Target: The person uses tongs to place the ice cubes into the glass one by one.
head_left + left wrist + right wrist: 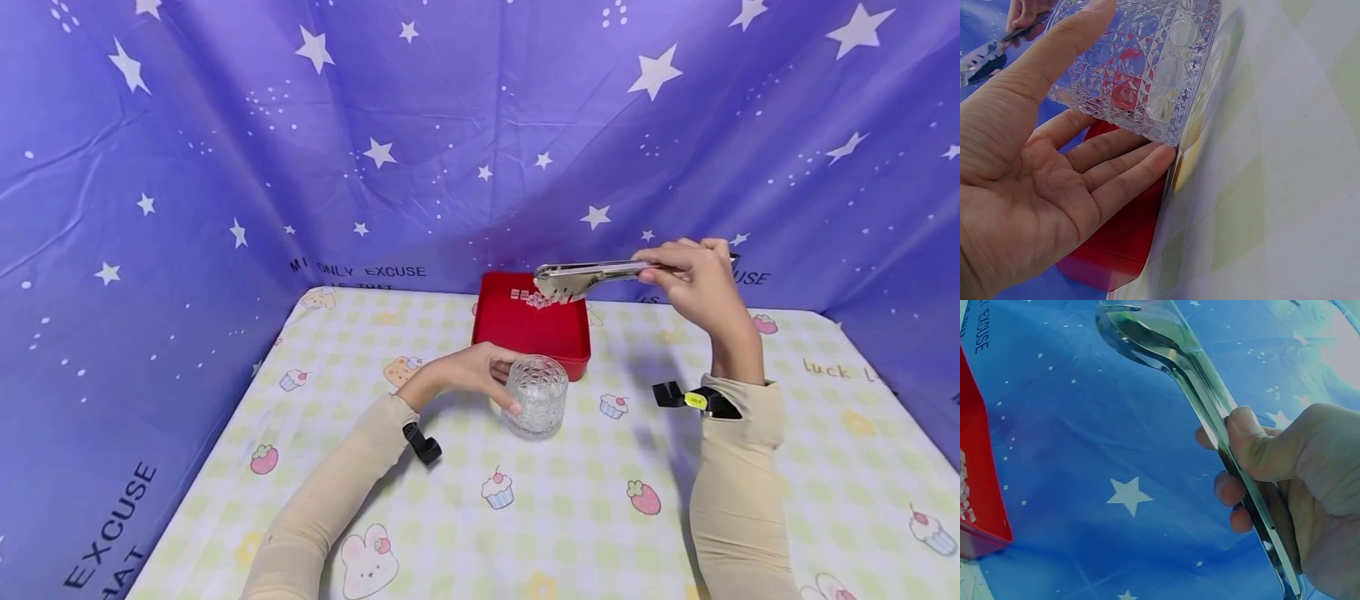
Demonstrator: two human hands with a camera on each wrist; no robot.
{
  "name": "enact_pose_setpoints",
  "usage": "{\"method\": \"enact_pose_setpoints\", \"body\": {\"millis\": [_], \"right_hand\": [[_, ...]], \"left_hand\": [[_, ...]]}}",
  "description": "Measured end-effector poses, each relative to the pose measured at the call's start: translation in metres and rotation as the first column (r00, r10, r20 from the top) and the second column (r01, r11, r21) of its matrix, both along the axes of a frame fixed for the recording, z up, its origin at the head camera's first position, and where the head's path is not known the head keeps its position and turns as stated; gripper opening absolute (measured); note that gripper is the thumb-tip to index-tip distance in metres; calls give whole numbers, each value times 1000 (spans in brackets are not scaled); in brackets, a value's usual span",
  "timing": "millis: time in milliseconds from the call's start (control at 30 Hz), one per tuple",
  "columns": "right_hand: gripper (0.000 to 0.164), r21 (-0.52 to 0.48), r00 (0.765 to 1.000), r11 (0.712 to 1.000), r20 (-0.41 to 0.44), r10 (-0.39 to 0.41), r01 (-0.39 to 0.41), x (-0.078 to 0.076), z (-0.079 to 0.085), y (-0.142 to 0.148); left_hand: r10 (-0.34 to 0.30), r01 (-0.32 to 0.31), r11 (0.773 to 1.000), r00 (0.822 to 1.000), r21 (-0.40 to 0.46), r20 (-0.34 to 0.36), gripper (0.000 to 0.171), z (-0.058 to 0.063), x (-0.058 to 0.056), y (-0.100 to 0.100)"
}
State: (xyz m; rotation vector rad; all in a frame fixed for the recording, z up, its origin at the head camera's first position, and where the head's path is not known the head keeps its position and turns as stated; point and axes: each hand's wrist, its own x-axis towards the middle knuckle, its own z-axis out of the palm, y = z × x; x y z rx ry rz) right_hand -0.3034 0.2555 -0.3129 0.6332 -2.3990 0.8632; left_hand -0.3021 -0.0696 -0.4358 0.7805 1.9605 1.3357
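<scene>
Tray [525, 337]: we find it on the counter [420, 517], before the backdrop [450, 100]. Cubes [520, 294]: inside the tray, toward its back. Glass [537, 400]: before the tray; left hand [474, 371] at its left. Tongs [600, 272]: in the right hand [699, 279], pointing left, tips above the tray.

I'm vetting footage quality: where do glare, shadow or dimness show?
Head view: soft shadow on the tablecloth beside the right sleeve; left wrist view: dim light over the left hand; right wrist view: bright glare on the backdrop, upper right.
</scene>
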Motion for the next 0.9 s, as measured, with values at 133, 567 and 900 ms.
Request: {"method": "enact_pose_setpoints", "body": {"millis": [133, 567, 900], "right_hand": [[23, 19, 1000, 1000, 4, 16, -16, 4, 2, 2], [22, 204, 997, 977, 39, 59, -66, 16, 12, 4], [22, 298, 993, 948, 72, 94, -111, 17, 9, -2]], "left_hand": [[8, -8, 1000, 1000, 6, -2, 73, 0, 0, 0], [11, -11, 1000, 1000, 20, 9, 73, 2, 2, 1], [5, -5, 1000, 1000, 1, -20, 75, 2, 1, 1]]}}
